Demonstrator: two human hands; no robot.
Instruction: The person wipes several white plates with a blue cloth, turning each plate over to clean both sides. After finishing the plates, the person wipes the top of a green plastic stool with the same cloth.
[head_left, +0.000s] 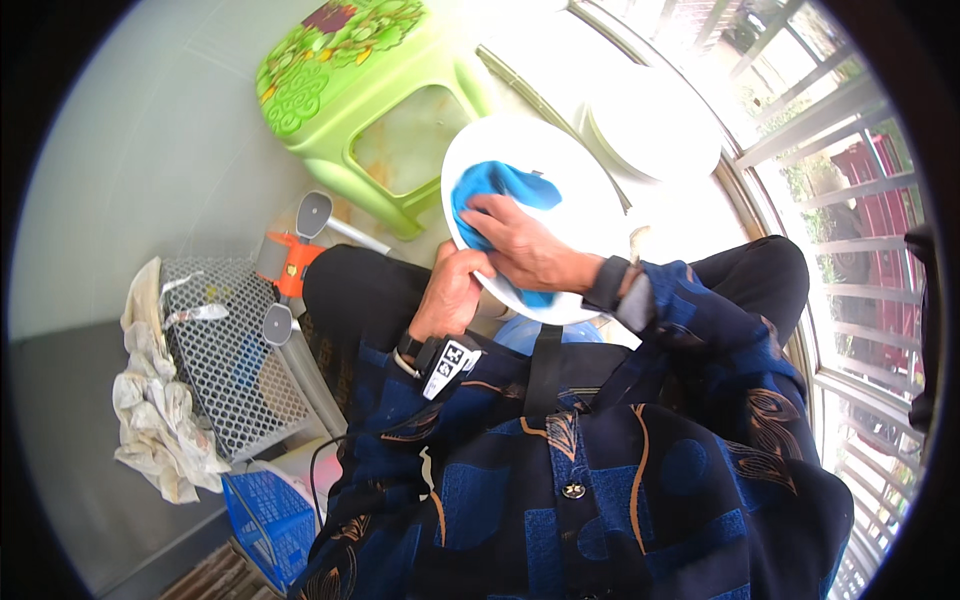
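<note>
A white basin (592, 202), perhaps a large bowl, is held tilted above my lap. My left hand (452, 291) grips its near left rim, thumb over the edge. Inside the basin my right hand (525, 244) presses its fingers into a bunched blue cloth (517, 184). Part of the cloth also shows below the right wrist, near the basin's lower edge. The fingertips of the right hand are partly buried in the cloth and slightly blurred. Under the basin, a blue rounded object (551, 330) shows between my knees, mostly hidden.
Ahead stands a green plastic stool (319, 146). Another white round vessel (649, 124) sits by the barred window (840, 187). On the left are a grey mesh basket (225, 375) draped with a stained white cloth (154, 420), an orange clamp-like part (292, 262) and a blue plastic basket (274, 517).
</note>
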